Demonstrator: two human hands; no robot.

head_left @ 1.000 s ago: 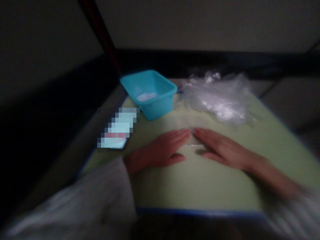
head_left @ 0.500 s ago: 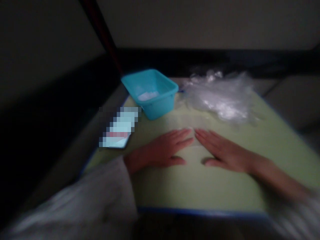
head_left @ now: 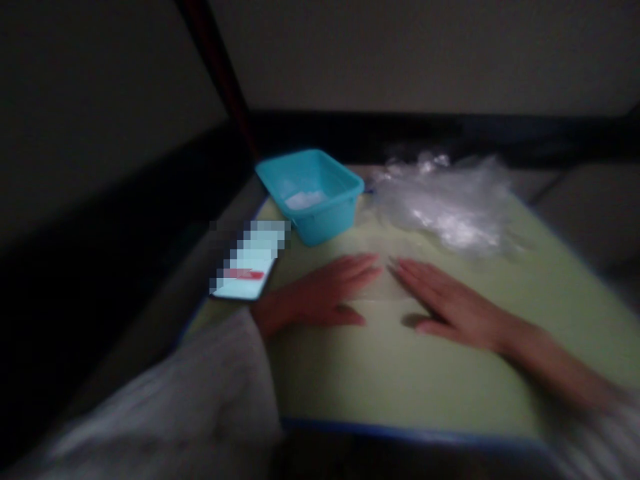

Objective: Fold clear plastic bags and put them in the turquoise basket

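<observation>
A thin clear plastic piece [head_left: 383, 290], perhaps a small bag, lies flat on the yellow-green table [head_left: 370, 380], its outline faint. My left hand [head_left: 330, 290] is spread over its left part, fingers stretched toward the middle and thumb apart. From the other side my right hand [head_left: 445, 300] reaches over its right part, palm down, with straight fingers and the thumb held away. A small gap separates the fingertips of both hands. Neither hand grips anything. Whether the palms press on the plastic cannot be made out in the dim, blurred picture.
Behind the left hand stands a turquoise plastic basket [head_left: 327, 223] with something white inside. A phone [head_left: 245, 273] with a lit, pixelated screen lies at the table's left side. Crumpled clear plastic bags [head_left: 450, 207] are heaped at the back right. Blue edging [head_left: 400, 430] borders the table.
The fingertips of my hands, nearly touching before, are now a little farther apart, the left hand having shifted slightly left over the plastic. The whole view has shifted slightly.
</observation>
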